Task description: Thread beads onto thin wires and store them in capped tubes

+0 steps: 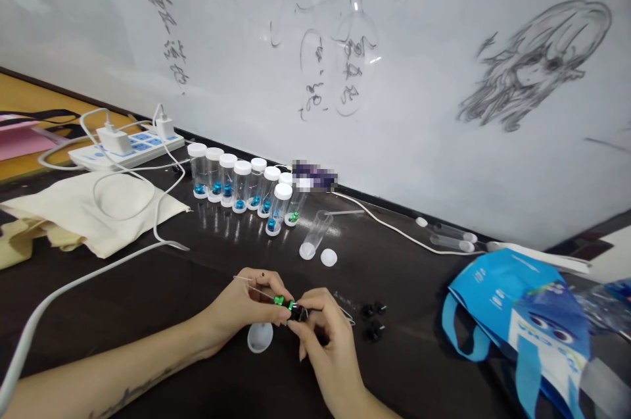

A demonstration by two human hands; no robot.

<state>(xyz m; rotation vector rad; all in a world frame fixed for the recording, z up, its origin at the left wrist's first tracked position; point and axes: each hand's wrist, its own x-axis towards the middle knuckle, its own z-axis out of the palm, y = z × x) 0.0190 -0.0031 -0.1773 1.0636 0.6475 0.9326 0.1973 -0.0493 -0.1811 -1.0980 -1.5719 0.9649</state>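
My left hand (241,310) pinches a small glossy green part (279,300) between thumb and fingers. From its green end a thin pale stick or wire (244,279) runs back across the hand. My right hand (329,333) has its fingertips closed on a small black part (298,312), which meets the green one; whether they are joined I cannot tell. A thin bent wire (348,315) shows beside the right hand. Just below the left fingers lies a round white cap (259,339). Several small black pieces (374,331) rest to the right.
Several clear tubes with white lids (240,185) stand behind, most holding blue pieces. An uncapped tube (317,233) is nearer, beside a white cap (328,257). Cloth bag (98,205), cable (64,294) and power strip (133,152) lie left; a blue bag (497,300) right.
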